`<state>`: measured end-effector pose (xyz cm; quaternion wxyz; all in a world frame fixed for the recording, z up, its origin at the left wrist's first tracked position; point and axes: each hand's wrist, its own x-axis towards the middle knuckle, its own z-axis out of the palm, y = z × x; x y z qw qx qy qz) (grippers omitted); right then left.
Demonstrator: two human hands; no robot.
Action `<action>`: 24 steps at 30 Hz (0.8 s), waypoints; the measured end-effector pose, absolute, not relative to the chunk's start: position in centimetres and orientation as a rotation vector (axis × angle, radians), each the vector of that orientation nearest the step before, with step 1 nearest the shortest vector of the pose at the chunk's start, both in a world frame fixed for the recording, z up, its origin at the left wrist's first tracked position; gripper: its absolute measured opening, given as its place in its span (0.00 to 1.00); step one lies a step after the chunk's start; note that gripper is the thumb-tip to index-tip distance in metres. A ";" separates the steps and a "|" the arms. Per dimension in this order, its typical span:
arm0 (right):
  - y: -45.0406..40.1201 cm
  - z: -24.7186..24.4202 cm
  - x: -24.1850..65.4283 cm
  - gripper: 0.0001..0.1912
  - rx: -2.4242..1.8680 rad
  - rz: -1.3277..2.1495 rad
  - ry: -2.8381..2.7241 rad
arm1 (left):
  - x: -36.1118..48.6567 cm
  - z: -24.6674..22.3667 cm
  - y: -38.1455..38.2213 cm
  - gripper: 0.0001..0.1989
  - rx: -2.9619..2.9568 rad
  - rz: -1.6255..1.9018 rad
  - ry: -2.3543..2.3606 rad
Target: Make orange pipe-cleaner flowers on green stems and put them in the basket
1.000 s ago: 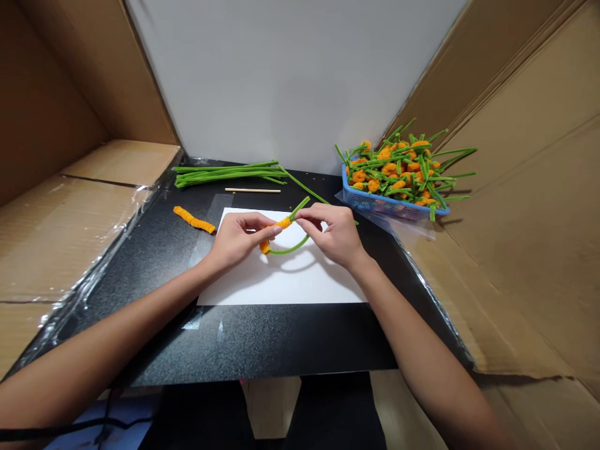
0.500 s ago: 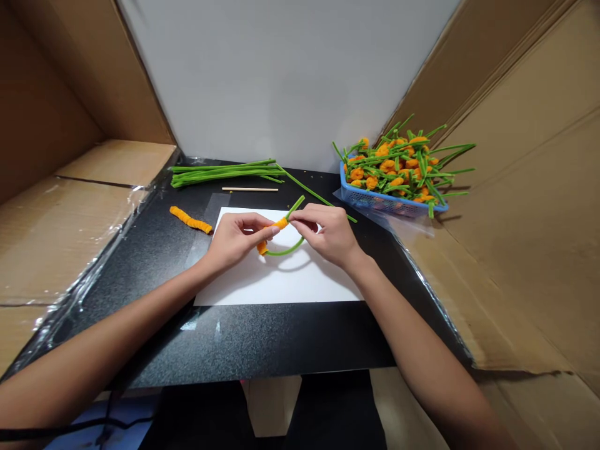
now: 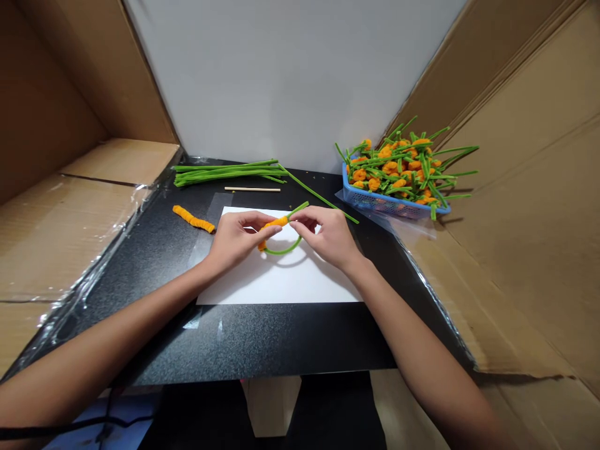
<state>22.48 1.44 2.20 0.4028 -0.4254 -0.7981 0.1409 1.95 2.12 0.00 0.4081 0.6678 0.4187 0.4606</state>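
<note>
Black speckled worktop (image 3: 262,340) nearest the camera, with a white paper sheet (image 3: 281,284) taped on it. Over the sheet, both hands pinch one small piece: the left hand (image 3: 234,237) is closed on an orange chenille coil (image 3: 273,223), and the right hand (image 3: 328,236) grips the green pipe cleaner (image 3: 284,249) that loops under it. Looks like the stem-wrapping step, though fingers hide the joint, so I can't say how tight it is. Next move probably needs a firm twist without crushing the coil. Further back lie a spare orange coil (image 3: 193,219), a wooden stick (image 3: 252,189) and a bundle of green stems (image 3: 225,172). Far right, a blue basket (image 3: 375,201) holds finished flowers.
</note>
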 end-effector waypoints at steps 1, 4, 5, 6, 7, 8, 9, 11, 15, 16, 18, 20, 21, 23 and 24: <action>1.4 2.3 22.5 0.05 -1.094 0.381 -1.991 | 1.9 0.0 2.1 0.16 1.680 1.152 1.061; 1.4 2.4 22.5 0.06 -1.114 0.378 -1.957 | 1.9 0.0 1.9 0.16 1.712 1.129 1.036; 1.4 2.4 22.5 0.06 -1.108 0.364 -1.964 | 2.0 0.1 1.8 0.15 1.735 1.129 1.023; 1.4 2.3 22.4 0.06 -1.097 0.351 -1.979 | 2.0 0.1 1.6 0.15 1.759 1.136 1.016; 1.4 2.3 22.4 0.06 -1.084 0.340 -1.995 | 2.0 0.1 1.5 0.15 1.786 1.146 1.016; 1.4 2.2 22.3 0.07 -1.074 0.333 -2.006 | 2.0 0.1 1.4 0.15 1.811 1.155 1.022; 1.4 2.1 22.2 0.07 -1.069 0.334 -2.008 | 2.0 0.1 1.4 0.15 1.831 1.161 1.030; 1.4 2.0 22.2 0.06 -1.077 0.353 -1.982 | 2.0 0.0 1.4 0.15 1.845 1.164 1.044; 1.6 1.9 22.2 0.06 -1.142 0.414 -1.870 | 2.0 -0.2 1.8 0.18 1.757 1.187 1.069; 1.7 1.8 22.3 0.06 -1.159 0.433 -1.841 | 2.0 -0.2 1.8 0.17 1.726 1.205 1.079; 1.9 1.6 22.3 0.06 -1.187 0.475 -1.793 | 2.2 -0.2 1.8 0.16 1.667 1.245 1.075; 2.0 1.4 22.4 0.06 -1.203 0.519 -1.754 | 2.3 0.0 1.8 0.15 1.606 1.268 1.035; 2.1 1.3 22.4 0.07 -1.209 0.542 -1.739 | 2.3 0.1 1.8 0.16 1.574 1.268 1.007; 2.3 1.2 22.5 0.07 -1.218 0.589 -1.719 | 2.3 0.2 1.9 0.17 1.517 1.245 0.953; 2.3 1.1 22.6 0.07 -1.220 0.605 -1.713 | 2.3 0.3 2.0 0.18 1.498 1.226 0.933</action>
